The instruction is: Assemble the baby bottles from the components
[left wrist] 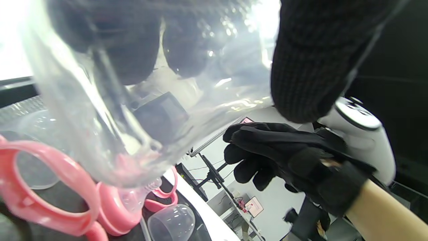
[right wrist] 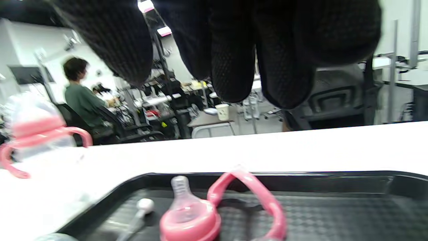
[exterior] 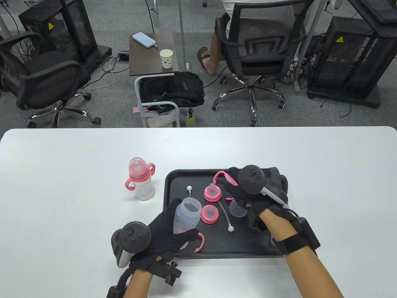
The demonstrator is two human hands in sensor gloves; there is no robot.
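Note:
My left hand grips a clear bottle body, tilted, over the front left of the black tray; the bottle fills the left wrist view. My right hand hovers over the tray's right half with its fingers hanging down and holds nothing. Below it lie a pink handle ring and a pink collar with a teat. A second collar, a clear cap, two straws with white weights and another pink handle ring lie in the tray.
An assembled bottle with pink handles stands on the white table to the left of the tray. Office chairs, a side table and a seated person are beyond the far edge.

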